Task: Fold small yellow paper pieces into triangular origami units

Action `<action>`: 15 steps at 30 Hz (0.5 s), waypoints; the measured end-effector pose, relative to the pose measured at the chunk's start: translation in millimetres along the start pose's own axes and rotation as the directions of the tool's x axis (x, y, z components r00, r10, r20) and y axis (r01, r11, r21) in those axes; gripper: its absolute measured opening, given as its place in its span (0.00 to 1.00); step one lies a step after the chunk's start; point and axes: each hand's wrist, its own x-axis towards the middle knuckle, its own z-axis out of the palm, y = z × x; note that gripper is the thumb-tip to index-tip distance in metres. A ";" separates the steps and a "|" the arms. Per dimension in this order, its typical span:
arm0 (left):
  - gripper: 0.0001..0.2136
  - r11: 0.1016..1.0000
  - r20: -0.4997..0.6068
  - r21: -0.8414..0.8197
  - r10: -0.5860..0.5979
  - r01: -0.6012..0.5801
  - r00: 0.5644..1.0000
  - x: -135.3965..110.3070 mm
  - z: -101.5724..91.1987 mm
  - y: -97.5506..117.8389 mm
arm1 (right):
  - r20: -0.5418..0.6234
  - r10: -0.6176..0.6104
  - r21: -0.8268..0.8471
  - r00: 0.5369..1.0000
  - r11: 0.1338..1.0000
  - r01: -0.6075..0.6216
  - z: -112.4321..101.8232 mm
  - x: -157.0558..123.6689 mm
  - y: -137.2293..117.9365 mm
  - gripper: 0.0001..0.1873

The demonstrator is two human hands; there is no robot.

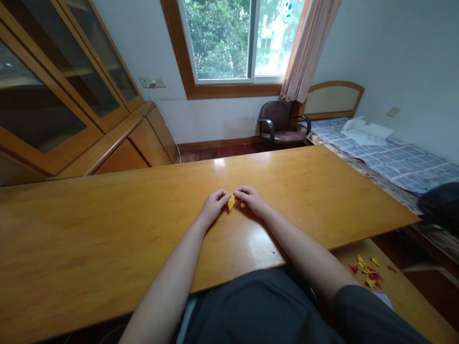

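A small piece of folded yellow origami paper (231, 202), shaped like a narrow diamond, is held between my two hands just above the wooden table. My left hand (214, 204) pinches its left edge between thumb and fingers. At its upper right side, my right hand (251, 199) has its thumb and fingertips closed on the paper. One point of the diamond hangs down toward me. The finer folds are too small to make out.
On a lower wooden surface (401, 291) at my right lie several red and yellow folded paper figures (369, 271). A brown armchair (276, 122) stands beyond the table (125, 229). A bed (401, 160) is at the right, a glass-door cabinet (64, 86) at the left.
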 end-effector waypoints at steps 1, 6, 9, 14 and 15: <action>0.14 1.000 0.002 0.007 0.004 -0.004 1.000 -0.1 -0.1 0.4 | 0.007 0.006 0.006 1.000 1.000 -0.006 -0.3 0.0 -0.1 0.18; 0.14 1.000 0.016 0.024 0.007 -0.008 1.000 -0.7 -0.7 1.2 | 0.026 0.036 0.009 0.999 0.999 -0.036 -1.7 0.6 0.7 0.18; 0.14 0.999 0.025 0.038 0.012 -0.012 1.000 -0.9 -1.0 0.4 | 0.035 0.049 0.013 0.998 0.999 -0.050 -2.7 0.9 2.0 0.18; 0.14 0.998 0.043 0.061 0.012 -0.014 0.999 -0.8 -1.2 -0.2 | 0.027 0.072 0.029 0.997 0.997 -0.073 -3.0 1.4 3.0 0.17; 0.14 0.998 0.043 0.063 0.013 -0.016 0.999 -0.7 -0.9 0.2 | 0.023 0.073 0.027 0.997 0.997 -0.073 -2.8 1.4 2.8 0.17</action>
